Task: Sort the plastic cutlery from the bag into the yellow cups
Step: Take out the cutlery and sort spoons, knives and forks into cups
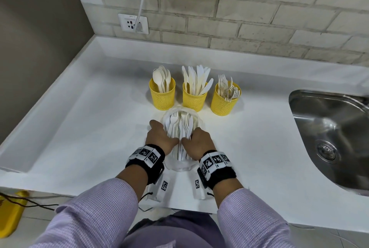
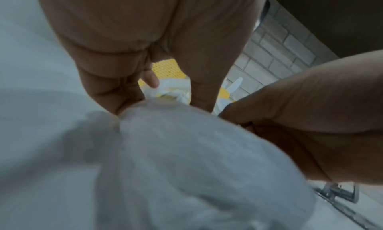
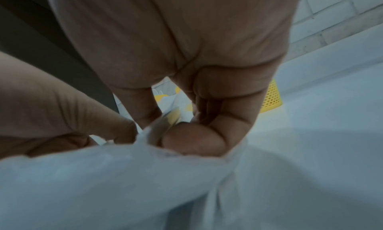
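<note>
Three yellow mesh cups stand in a row on the white counter: a spoon cup [image 1: 162, 96], a knife cup [image 1: 194, 98] and a fork cup [image 1: 225, 102]. Just in front of them lies a clear plastic bag [image 1: 180, 125], its mouth toward the cups and white forks, knives and spoons showing inside. My left hand [image 1: 166, 134] grips the bag's left side with curled fingers [image 2: 116, 95]. My right hand [image 1: 190, 137] grips its right side, thumb and curled fingers [image 3: 194, 135] pinching the film. The bag [image 2: 186, 159] fills both wrist views [image 3: 124, 176]. Its contents under my hands are hidden.
A steel sink [image 1: 331, 127] is sunk into the counter at the right. A brick wall with a socket [image 1: 133, 23] and a hanging cable runs behind the cups. The counter's left part ends at a grey wall. A yellow object [image 1: 12, 211] lies below the counter's front edge.
</note>
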Demonstrator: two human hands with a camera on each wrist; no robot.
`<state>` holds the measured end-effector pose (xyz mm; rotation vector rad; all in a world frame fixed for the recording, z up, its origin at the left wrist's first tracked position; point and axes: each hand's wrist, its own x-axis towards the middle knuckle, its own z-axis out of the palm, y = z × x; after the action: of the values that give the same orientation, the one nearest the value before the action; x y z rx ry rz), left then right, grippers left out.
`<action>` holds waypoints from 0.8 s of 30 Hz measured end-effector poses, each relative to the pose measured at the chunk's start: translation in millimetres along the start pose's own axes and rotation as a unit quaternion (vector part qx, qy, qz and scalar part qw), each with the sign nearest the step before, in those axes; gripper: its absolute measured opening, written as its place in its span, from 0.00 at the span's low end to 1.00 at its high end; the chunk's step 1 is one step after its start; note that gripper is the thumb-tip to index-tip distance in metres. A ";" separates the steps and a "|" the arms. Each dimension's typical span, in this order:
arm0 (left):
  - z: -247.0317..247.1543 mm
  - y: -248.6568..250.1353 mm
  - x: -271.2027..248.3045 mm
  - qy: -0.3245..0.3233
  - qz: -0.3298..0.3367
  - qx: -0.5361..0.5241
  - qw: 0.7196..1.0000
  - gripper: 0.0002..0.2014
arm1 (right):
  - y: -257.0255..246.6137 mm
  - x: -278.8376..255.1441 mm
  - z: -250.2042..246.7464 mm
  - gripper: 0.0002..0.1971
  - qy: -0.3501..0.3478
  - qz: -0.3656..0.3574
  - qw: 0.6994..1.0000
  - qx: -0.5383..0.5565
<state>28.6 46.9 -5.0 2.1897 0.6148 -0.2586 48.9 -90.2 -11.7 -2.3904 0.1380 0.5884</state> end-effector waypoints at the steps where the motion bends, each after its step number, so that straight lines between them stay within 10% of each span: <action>1: -0.4 0.7 -0.8 0.001 -0.005 -0.013 1.000 0.33 | 0.2 -0.5 0.1 0.20 0.001 -0.003 1.000 0.004; 24: 7.8 1.5 -4.0 -0.007 0.021 -0.018 1.000 0.28 | -0.4 -0.4 -4.0 0.14 0.007 -0.030 0.998 0.047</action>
<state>26.1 38.7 -7.4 2.1624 0.5616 -0.2393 50.2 -92.4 -8.6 -2.2992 0.0965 0.5266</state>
